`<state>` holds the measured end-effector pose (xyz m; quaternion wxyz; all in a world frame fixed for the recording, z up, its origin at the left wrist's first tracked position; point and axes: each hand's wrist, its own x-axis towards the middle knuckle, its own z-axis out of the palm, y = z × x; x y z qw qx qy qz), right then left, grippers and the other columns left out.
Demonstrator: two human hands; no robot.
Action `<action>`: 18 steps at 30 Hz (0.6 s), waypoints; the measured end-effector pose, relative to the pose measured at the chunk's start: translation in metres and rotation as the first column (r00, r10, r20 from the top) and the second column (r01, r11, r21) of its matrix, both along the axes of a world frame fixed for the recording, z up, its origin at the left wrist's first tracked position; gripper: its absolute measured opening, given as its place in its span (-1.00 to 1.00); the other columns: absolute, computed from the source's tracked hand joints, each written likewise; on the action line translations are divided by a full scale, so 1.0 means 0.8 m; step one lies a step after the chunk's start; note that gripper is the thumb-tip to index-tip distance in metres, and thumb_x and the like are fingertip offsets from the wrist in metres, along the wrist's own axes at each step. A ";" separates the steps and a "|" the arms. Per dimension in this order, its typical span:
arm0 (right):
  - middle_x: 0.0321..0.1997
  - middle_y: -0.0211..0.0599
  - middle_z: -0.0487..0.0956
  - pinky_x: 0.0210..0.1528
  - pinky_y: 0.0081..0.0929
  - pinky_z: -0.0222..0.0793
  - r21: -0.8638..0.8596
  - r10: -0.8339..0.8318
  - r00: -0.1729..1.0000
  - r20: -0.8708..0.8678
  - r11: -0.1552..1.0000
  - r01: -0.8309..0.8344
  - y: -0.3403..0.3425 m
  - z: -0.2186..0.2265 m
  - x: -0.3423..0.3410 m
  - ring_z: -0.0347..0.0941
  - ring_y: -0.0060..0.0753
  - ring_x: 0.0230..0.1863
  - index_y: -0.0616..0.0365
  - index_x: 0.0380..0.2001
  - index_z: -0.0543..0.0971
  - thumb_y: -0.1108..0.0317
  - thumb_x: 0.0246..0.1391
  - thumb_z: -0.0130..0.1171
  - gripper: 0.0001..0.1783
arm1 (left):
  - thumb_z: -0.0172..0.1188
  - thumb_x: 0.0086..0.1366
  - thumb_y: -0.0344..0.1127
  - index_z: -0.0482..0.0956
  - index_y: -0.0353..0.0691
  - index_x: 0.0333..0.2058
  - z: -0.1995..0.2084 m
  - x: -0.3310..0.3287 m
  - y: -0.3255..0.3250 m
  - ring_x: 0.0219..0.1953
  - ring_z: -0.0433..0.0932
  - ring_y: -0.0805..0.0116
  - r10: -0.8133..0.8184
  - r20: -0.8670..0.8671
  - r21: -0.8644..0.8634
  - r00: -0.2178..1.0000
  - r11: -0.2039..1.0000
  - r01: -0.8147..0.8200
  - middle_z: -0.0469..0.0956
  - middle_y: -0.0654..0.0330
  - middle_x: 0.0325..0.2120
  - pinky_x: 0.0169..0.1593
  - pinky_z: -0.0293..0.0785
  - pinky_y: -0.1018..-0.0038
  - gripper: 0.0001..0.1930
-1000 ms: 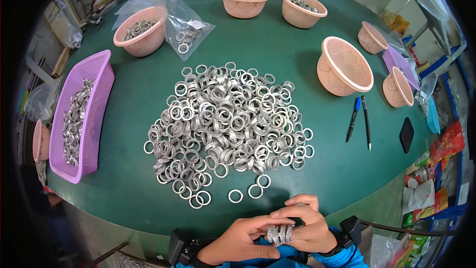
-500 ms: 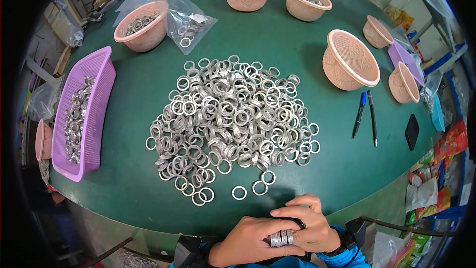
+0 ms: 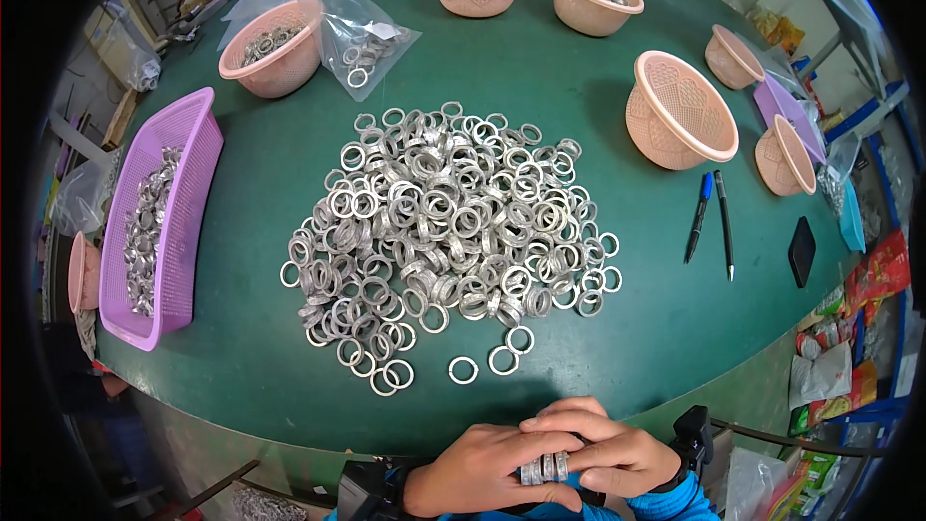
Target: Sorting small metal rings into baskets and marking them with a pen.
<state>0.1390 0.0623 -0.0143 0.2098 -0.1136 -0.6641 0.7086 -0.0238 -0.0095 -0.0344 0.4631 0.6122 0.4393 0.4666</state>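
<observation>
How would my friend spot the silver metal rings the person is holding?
Find the big green table, then the wide heap of silver metal rings on it. Below the heap, at the picture's lower edge, the bare left hand and right hand meet around a short row of silver metal rings. Unlike the jumbled heap, these are lined up side by side.

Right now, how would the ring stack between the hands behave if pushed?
The ring stack would probably split apart, being separate rings held between left hand and right hand. Its metallic shine suggests stiffness. Any ring set loose may roll, given the round outline.
</observation>
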 end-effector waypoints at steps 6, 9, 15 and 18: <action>-0.02 -0.03 0.31 0.02 -0.21 -0.06 0.059 -0.029 0.997 0.070 0.998 0.025 -0.002 0.001 -0.003 0.15 -0.05 -0.01 0.22 -0.43 0.54 0.40 -0.18 0.13 -0.82 | 0.39 -0.33 -0.14 0.48 -0.23 -0.35 0.007 0.000 0.007 -0.57 0.50 0.36 -0.029 -0.037 0.026 0.999 0.999 0.030 0.50 0.18 -0.58 -0.51 0.40 0.59 -0.50; -0.02 -0.03 0.31 0.01 -0.22 -0.04 0.061 -0.027 0.997 0.071 0.998 0.022 -0.003 -0.001 -0.003 0.16 -0.08 -0.03 0.21 -0.43 0.54 0.39 -0.19 0.14 -0.81 | 0.40 -0.34 -0.13 0.48 -0.23 -0.35 0.003 0.000 0.005 -0.58 0.50 0.36 -0.032 -0.027 0.036 0.999 0.999 0.033 0.49 0.19 -0.59 -0.51 0.40 0.59 -0.48; -0.05 -0.05 0.34 0.01 -0.25 -0.03 0.066 -0.071 0.983 0.168 0.996 0.060 -0.006 0.012 -0.005 0.18 -0.14 -0.04 0.24 -0.42 0.54 0.41 -0.24 0.18 -0.78 | 0.33 -0.23 -0.15 0.43 -0.23 -0.30 -0.004 0.001 0.004 -0.59 0.48 0.28 -0.018 -0.054 0.113 0.998 0.993 0.024 0.48 0.17 -0.57 -0.52 0.40 0.52 -0.52; -0.07 -0.09 0.36 0.00 -0.29 -0.01 0.089 -0.076 0.982 0.175 0.994 0.061 -0.006 0.017 -0.008 0.20 -0.17 -0.05 0.24 -0.42 0.54 0.44 -0.31 0.23 -0.75 | 0.26 -0.13 -0.21 0.37 -0.23 -0.25 -0.011 0.003 0.002 -0.59 0.46 0.20 -0.005 -0.074 0.174 0.997 0.985 0.018 0.46 0.14 -0.55 -0.52 0.38 0.47 -0.56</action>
